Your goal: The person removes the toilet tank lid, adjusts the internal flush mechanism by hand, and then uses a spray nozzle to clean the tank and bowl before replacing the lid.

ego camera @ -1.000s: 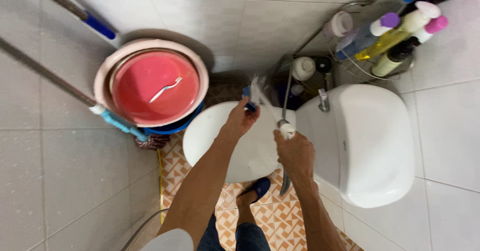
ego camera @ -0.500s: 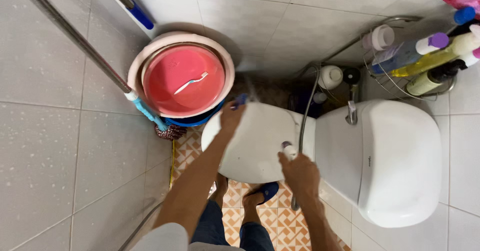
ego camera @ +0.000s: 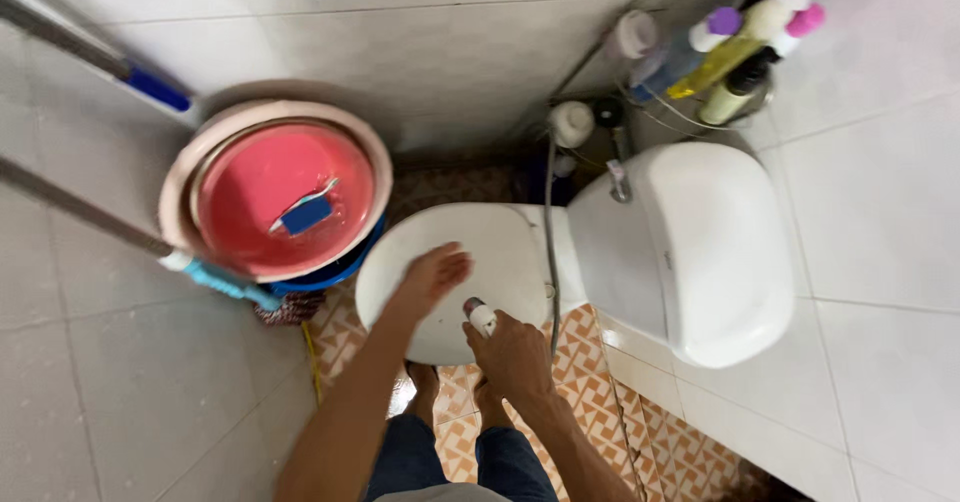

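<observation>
A white toilet stands against the tiled wall with its lid (ego camera: 500, 247) closed and its tank (ego camera: 700, 247) to the right. My left hand (ego camera: 432, 274) lies flat and empty on the lid, fingers spread. My right hand (ego camera: 510, 352) grips a white bidet sprayer head (ego camera: 482, 317) at the lid's near edge; its metal hose (ego camera: 549, 222) runs up toward the wall. A blue sponge (ego camera: 306, 214) lies in the red basin (ego camera: 285, 197) to the left.
The red basin sits inside stacked tubs, with two mop handles (ego camera: 80, 212) crossing at the left. A wire rack (ego camera: 720, 52) of bottles hangs above the tank. Patterned orange floor tiles (ego camera: 620, 402) show around my feet.
My left hand let go of the blue sponge, which now lies in the red basin, and came down flat on the lid. My right hand with the sprayer shifted nearer along the lid's edge.
</observation>
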